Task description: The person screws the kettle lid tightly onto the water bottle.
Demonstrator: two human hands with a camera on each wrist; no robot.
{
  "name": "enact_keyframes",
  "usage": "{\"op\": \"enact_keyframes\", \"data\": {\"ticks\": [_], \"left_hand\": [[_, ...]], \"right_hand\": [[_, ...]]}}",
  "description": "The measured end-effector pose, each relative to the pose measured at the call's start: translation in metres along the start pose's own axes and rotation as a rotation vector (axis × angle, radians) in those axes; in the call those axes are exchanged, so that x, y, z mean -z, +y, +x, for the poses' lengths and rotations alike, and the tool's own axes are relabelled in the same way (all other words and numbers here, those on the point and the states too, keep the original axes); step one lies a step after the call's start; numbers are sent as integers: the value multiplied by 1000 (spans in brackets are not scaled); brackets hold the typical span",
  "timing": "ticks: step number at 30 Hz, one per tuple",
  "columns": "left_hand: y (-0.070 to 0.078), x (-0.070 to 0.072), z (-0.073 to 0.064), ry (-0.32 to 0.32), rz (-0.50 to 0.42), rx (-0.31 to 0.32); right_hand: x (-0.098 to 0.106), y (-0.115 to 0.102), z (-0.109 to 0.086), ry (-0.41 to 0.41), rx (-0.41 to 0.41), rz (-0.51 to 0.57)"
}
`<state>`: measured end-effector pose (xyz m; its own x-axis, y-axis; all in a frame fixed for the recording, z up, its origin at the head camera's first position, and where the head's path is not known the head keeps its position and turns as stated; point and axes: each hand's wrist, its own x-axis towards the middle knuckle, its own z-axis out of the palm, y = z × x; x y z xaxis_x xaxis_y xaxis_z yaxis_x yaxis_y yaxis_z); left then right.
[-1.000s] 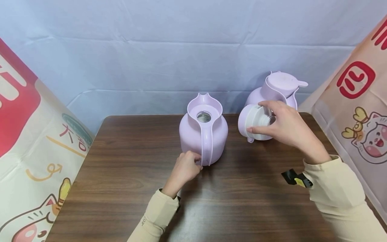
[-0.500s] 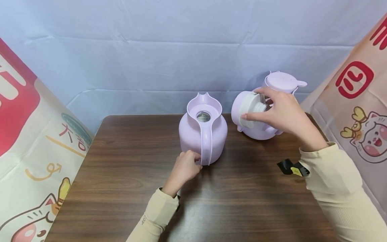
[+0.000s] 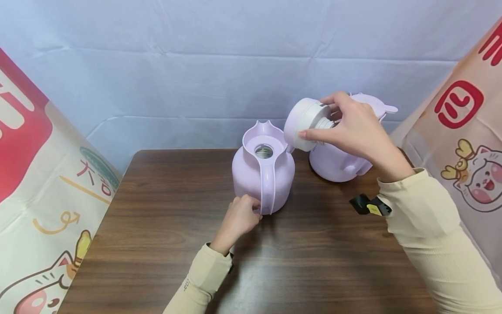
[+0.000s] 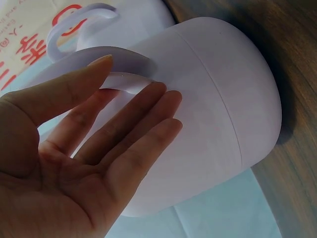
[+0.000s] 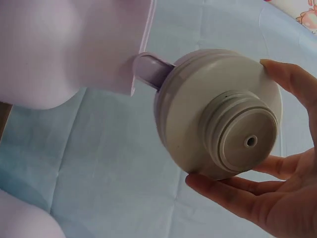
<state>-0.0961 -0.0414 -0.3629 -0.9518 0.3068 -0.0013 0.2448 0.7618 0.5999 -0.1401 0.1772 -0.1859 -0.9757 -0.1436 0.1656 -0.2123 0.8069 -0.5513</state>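
Observation:
A lilac thermos jug (image 3: 245, 174) stands upright on the table, its round mouth uncovered and its handle (image 3: 268, 185) facing me. My left hand (image 3: 240, 220) pinches the lower end of that handle; in the left wrist view the thumb and index finger lie at it while the other fingers extend past. My right hand (image 3: 358, 128) grips a lilac-and-white jug lid (image 3: 303, 120) by its rim, tilted on its side just right of the jug's mouth. The right wrist view shows the lid's threaded plug (image 5: 242, 131) with a small hole, and its tab close to the jug's rim.
A second lilac thermos jug (image 3: 333, 163) with its lid on stands behind my right hand, at the back right. A pale blue cloth (image 3: 188, 87) hangs behind the brown wooden table (image 3: 168, 244), with printed banners at both sides.
My right hand has carried the lid up and left, from in front of the second jug to beside the open jug's mouth. The left hand and the open jug have stayed in place.

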Motion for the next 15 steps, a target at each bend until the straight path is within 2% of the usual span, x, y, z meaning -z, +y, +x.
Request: {"op": "enact_keyframes", "data": {"ticks": [7,15], "left_hand": [[0,1,0,4,13,0],[0,0,1,-3,6,-1]], "right_hand": [[-9,-12,9,32,30,67],[-24,-23,20,6,32,134]]}}
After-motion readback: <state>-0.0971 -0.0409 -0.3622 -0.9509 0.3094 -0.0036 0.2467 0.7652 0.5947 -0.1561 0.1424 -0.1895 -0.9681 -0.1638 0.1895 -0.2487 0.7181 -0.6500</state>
